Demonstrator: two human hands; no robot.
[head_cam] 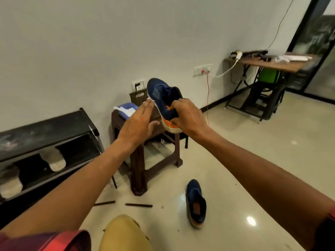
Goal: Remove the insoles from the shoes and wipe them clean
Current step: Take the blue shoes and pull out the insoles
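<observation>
Here, the right hand [188,116] grips a navy running shoe [164,104] at the heel, thumb under the white-and-orange sole and fingers hooked over the collar into the opening, holding it in the air with the toe pointing to 11 o'clock. The left hand [137,122] hangs at 9 o'clock of the shoe, fingers straight and together, holding nothing; its fingertips look to be just at the sole's edge, though whether they touch cannot be told. The insole of this shoe is not visible; an orange lining shows at the collar.

Behind and below the hands stands a brown stool [139,160], with a blue-and-white cloth [126,108] on its top and a woven basket [138,96] at 12 o'clock of it. At 6 o'clock of the held shoe, well apart on the tiled floor [235,169], lies the second shoe [196,203], its opening up and an orange insole inside. A black shoe rack [49,142] sits at 9 o'clock of the stool.

The shoe appears light, with a soft knit upper and a firm sole, so the heel makes a sound grip. An insole is likely thin, floppy foam; pinching its heel edge and peeling toward the toe seems the safest hold.
</observation>
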